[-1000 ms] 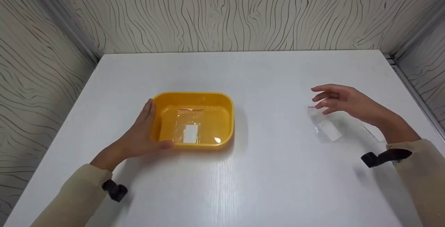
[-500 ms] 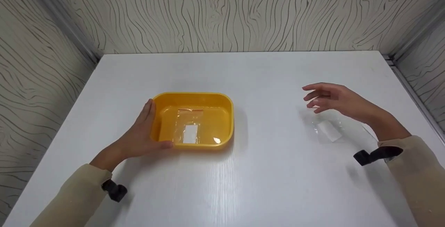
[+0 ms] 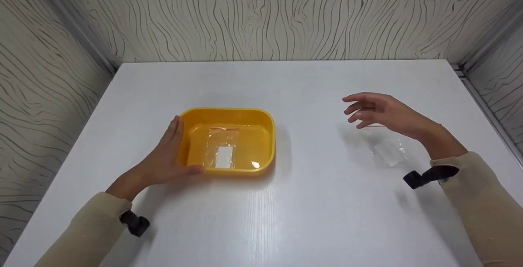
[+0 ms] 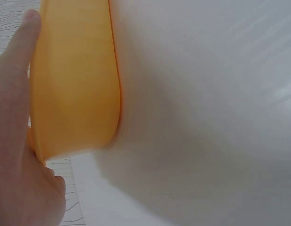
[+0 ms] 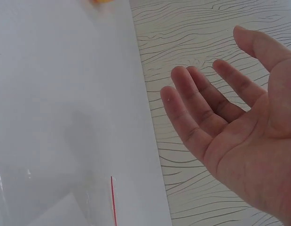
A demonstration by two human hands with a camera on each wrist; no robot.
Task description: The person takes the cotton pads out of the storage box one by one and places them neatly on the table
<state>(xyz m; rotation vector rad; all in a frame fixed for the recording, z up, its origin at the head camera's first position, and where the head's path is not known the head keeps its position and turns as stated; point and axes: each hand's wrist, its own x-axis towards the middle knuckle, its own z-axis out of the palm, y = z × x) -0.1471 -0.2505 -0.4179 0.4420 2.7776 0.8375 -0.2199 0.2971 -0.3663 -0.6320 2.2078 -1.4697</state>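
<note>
A yellow plastic box (image 3: 253,146) with rounded corners stands on the white table, left of centre. My left hand (image 3: 161,160) holds it by its left end, the thumb along the near rim and the fingers against the left side. In the left wrist view the box's outer wall (image 4: 74,80) lies beside the thumb. Inside the box lies a clear zip bag (image 3: 222,138) with a white label. My right hand (image 3: 388,113) hovers in the air with loosely bent fingers and an empty palm. Beneath it, partly covered, lie clear zip bags (image 3: 390,152), one showing a white label.
The white table (image 3: 310,218) ends at a wood-grain patterned wall (image 3: 261,17) at the back, with similar panels at both sides. A red zip strip (image 5: 113,200) of one bag shows in the right wrist view. Black wrist cameras (image 3: 137,224) sit on both sleeves.
My right hand has drifted left and slightly toward the back, above the bags. The left hand and the yellow box have stayed where they were.
</note>
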